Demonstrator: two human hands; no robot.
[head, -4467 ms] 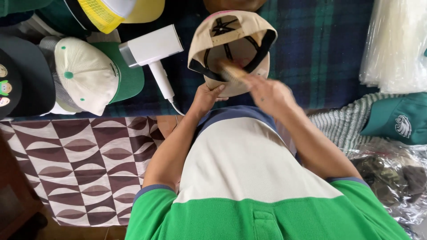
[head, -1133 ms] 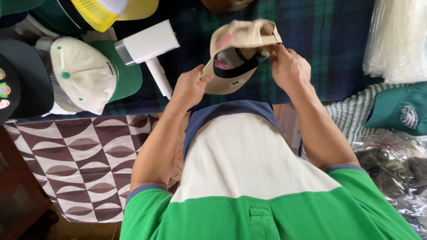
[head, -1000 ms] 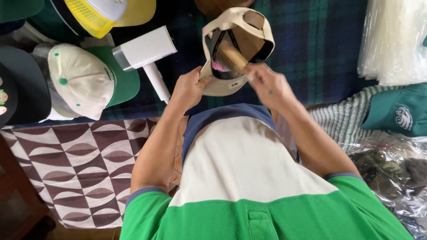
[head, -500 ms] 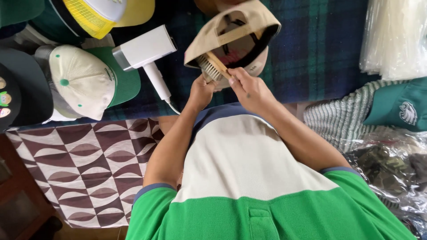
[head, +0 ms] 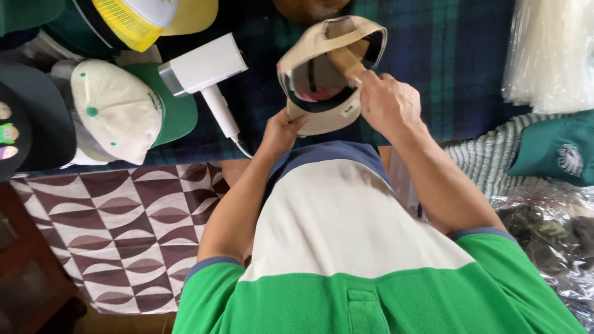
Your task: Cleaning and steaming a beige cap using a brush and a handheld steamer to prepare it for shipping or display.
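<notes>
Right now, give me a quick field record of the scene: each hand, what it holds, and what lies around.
left hand: grips the lower edge of the beige cap, held open side up
right hand: holds a wooden brush inside the cap
surface: dark plaid cloth
left of cap: white handheld device, cream and green cap, yellow mesh cap
right: clear plastic bags, green cap
</notes>
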